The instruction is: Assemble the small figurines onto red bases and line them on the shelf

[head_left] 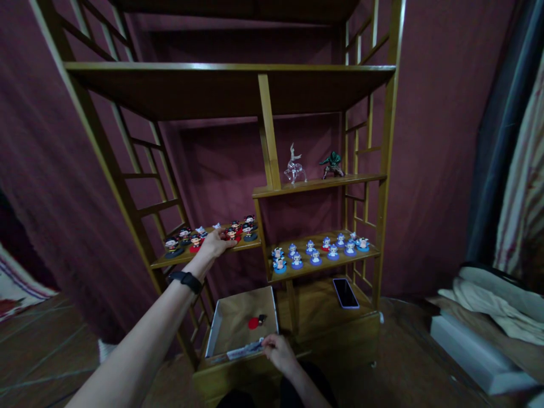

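My left hand (pixel 213 246), with a dark band on its wrist, reaches to the left shelf. Its thumb and fingers close about a small red-based figurine (pixel 232 234). Other figurines with black hair buns stand around it, among them a dark-based figurine (pixel 249 232) to the right and another dark-based figurine (pixel 172 246) at the far left. Lower down, my right hand (pixel 279 352) pinches the front right rim of an open cardboard box (pixel 232 320). Inside the box lies a figurine (pixel 262 319) beside a red disc (pixel 253 323).
Several blue-based figurines (pixel 315 258) stand in rows on the right shelf (pixel 306 275). Above them are a clear deer-like figure (pixel 294 165) and a dark green figure (pixel 332 165). A phone (pixel 345 293) lies on the lower board. A wooden upright (pixel 269 133) divides the shelves.
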Motion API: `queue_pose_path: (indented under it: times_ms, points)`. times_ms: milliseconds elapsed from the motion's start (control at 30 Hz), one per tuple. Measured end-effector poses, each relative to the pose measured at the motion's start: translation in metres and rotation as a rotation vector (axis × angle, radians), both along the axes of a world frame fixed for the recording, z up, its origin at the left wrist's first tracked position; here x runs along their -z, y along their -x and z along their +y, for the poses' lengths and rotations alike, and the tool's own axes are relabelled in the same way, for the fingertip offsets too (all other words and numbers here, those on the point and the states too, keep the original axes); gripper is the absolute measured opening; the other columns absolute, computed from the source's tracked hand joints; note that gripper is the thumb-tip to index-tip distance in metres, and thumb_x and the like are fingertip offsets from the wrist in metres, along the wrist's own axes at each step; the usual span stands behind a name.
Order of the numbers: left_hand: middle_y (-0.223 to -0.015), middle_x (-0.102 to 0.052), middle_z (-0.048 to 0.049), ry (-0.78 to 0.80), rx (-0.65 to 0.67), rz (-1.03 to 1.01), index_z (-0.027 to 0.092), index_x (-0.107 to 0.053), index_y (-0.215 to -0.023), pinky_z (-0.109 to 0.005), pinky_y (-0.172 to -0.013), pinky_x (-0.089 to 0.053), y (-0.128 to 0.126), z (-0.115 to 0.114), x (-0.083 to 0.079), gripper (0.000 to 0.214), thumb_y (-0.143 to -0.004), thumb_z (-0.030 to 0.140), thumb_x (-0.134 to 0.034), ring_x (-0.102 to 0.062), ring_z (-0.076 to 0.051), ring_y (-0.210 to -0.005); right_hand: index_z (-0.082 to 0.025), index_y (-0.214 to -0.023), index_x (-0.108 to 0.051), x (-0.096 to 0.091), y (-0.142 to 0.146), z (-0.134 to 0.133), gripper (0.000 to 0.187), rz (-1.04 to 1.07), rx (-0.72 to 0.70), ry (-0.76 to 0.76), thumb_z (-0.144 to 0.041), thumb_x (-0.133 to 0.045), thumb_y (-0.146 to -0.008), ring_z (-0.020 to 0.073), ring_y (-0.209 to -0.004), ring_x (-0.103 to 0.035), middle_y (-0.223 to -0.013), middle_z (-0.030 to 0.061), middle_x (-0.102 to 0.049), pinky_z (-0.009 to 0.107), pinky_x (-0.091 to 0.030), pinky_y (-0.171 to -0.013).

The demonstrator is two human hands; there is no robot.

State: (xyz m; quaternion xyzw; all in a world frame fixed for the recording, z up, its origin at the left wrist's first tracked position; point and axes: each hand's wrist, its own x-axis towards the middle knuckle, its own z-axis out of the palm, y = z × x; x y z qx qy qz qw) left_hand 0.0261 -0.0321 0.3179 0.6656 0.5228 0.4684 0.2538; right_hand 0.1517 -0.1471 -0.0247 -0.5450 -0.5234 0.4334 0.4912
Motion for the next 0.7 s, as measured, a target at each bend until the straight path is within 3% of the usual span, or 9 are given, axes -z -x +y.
queue_pose_path:
  times_ms: [333, 433, 567, 700]
  points:
    - [-0.067, -0.057, 0.0019, 0.013, 0.062, -0.02, 0.014, -0.054, -0.101, -0.029, -0.06, -0.046, -0.002, 0.001, 0.002, 0.066, -0.042, 0.03, -0.078, -0.057, -0.015, -0.063, -0.021, -0.076, -0.067, -0.002, -0.002, -0.002, 0.015, -0.073, 0.016, 0.006, -0.03, -0.057, -0.07, 0.017, -0.069, -0.062, -0.07, 0.0004, -0.067, 0.025, -0.044, -0.065]
    - [-0.072, -0.06, -0.0011, 0.013, 0.068, -0.004, 0.012, -0.051, -0.109, -0.031, -0.063, -0.047, -0.004, -0.001, 0.002, 0.074, -0.042, 0.03, -0.078, -0.059, -0.018, -0.069, -0.021, -0.077, -0.066, -0.001, -0.003, -0.001, 0.014, -0.076, 0.012, 0.004, -0.03, -0.057, -0.07, 0.0169, -0.07, -0.062, -0.071, 0.0002, -0.067, 0.025, -0.044, -0.065]
    - [-0.106, -0.059, -0.0113, -0.211, -0.023, 0.092, 0.014, -0.037, -0.128, -0.035, -0.079, -0.046, -0.006, -0.01, 0.0, 0.09, -0.049, 0.037, -0.075, -0.058, -0.024, -0.094, -0.021, -0.076, -0.066, 0.001, -0.003, 0.0, 0.015, -0.05, 0.012, 0.009, -0.031, -0.056, -0.071, 0.0169, -0.069, -0.062, -0.071, 0.0004, -0.067, 0.025, -0.044, -0.065]
    - [-0.124, -0.052, -0.0122, -0.454, -0.016, 0.407, 0.02, -0.03, -0.135, -0.04, -0.096, -0.033, -0.011, -0.022, -0.017, 0.097, -0.051, 0.041, -0.074, -0.047, -0.028, -0.115, -0.02, -0.075, -0.066, 0.003, -0.004, 0.002, 0.014, -0.024, 0.007, 0.002, -0.03, -0.056, -0.071, 0.0166, -0.069, -0.062, -0.07, 0.0005, -0.067, 0.025, -0.044, -0.066]
